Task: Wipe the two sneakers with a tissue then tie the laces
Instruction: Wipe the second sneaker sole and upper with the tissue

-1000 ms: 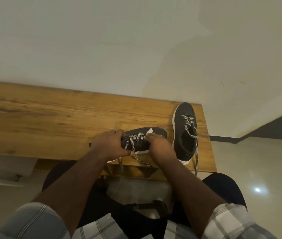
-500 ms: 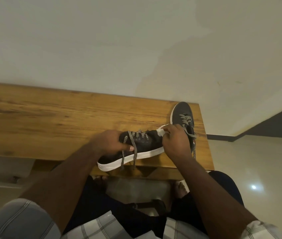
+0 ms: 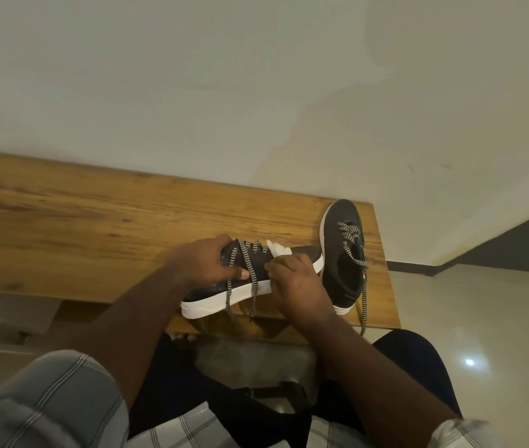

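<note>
left hand (image 3: 206, 265) grips sneaker (image 3: 250, 279) | right hand (image 3: 295, 279) pinches tissue (image 3: 277, 248) — no readable brand

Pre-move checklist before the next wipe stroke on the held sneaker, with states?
1. Left hand grips the black white-soled sneaker at its laced top: ok.
2. Right hand holds the white tissue against that sneaker: ok.
3. Held sneaker's black-and-white striped laces hang loose, untied: ok for wiping.
4. Second black sneaker rests on the wooden table, clear of the hands: ok.
5. Its lace dangles over the table edge: not ok, snag risk.
6. Tissue cleanliness: cannot tell.
</note>
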